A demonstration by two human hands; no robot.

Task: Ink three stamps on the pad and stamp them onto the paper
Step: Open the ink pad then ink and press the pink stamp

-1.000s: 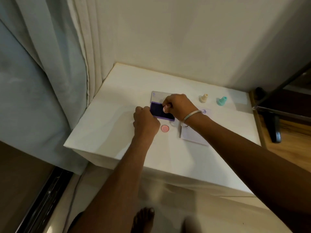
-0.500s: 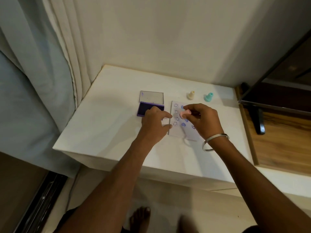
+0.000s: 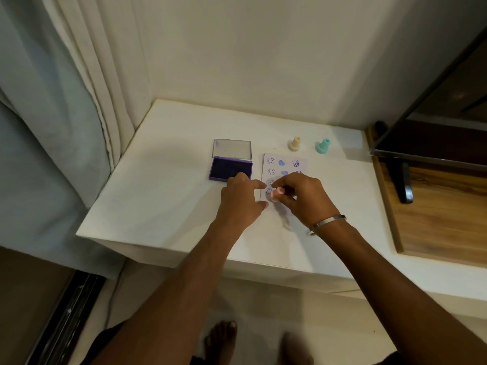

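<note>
A purple ink pad (image 3: 229,169) lies open on the white table (image 3: 163,196), its clear lid (image 3: 232,148) folded back. To its right lies the paper (image 3: 286,165) with several blue smiley, heart and round prints. My right hand (image 3: 303,197) holds a pink stamp (image 3: 276,194) over the paper's lower left part. My left hand (image 3: 241,200) rests flat with fingers spread, touching the paper's left edge beside the pad. A cream stamp (image 3: 294,144) and a teal stamp (image 3: 323,146) stand upright behind the paper.
A wall rises behind the table and curtains (image 3: 66,101) hang at the left. A wooden surface (image 3: 434,206) with a dark screen stand (image 3: 403,180) adjoins at the right. My bare feet (image 3: 221,338) show below the table's front edge.
My right hand carried the pink stamp from the ink pad over to the paper, then down toward its lower left. My left hand shifted from the pad to the paper's left edge.
</note>
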